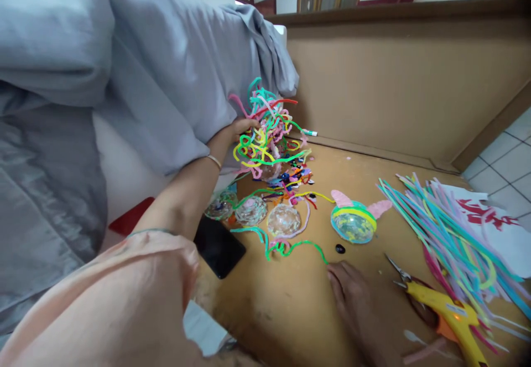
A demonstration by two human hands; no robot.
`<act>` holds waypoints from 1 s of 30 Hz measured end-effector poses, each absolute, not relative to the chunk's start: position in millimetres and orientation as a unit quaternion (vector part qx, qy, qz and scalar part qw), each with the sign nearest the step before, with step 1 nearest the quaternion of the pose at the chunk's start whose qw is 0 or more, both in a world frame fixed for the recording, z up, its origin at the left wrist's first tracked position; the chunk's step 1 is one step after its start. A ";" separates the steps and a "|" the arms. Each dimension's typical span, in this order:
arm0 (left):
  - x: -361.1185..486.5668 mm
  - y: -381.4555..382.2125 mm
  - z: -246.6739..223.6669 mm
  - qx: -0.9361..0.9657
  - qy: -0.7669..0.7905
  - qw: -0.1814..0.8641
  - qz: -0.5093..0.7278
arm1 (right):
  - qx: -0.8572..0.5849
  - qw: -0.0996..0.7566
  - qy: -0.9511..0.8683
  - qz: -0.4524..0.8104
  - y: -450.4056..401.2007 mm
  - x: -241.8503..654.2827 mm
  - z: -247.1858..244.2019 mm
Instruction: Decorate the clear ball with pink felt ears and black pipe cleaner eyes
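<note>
My left hand (245,125) reaches to the far side of the table and is closed on a tangled heap of colourful pipe cleaners (271,126); some of its fingers are hidden in the heap. My right hand (352,287) rests low on the table with its fingers together. The end of a curled green pipe cleaner (307,242) meets its fingertips. Between the hands lie clear domes (284,221) with glue-like streaks. To the right is a decorated dome (353,223) with green and yellow bands and two pink ears. A black oval piece (340,248) lies close by.
Straight pipe cleaners (452,239) lie in a bundle at right, over a white sheet with red marks (504,228). A yellow glue gun (446,306) and scissors (400,267) are near my right hand. A black phone (219,248) lies left. Grey cloth (166,68) borders the table.
</note>
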State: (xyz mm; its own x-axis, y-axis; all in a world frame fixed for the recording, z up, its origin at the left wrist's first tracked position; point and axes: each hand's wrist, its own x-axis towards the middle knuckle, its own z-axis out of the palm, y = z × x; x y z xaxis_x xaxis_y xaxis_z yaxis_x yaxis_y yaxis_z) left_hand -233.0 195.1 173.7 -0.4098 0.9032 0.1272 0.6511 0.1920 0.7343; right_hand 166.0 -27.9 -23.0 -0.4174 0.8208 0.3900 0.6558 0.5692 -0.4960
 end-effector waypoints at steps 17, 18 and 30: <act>-163.1 135.7 85.7 0.707 0.705 -0.017 0.054 | -0.446 0.271 -0.843 0.132 -30.5 166.3 -19.2; -159.0 129.6 74.0 0.709 0.703 0.016 0.044 | -0.446 0.267 -0.844 0.133 -30.5 166.3 -19.8; -186.0 121.2 94.3 0.589 0.656 0.065 0.468 | -0.420 0.296 -0.849 0.125 -26.2 166.8 -33.2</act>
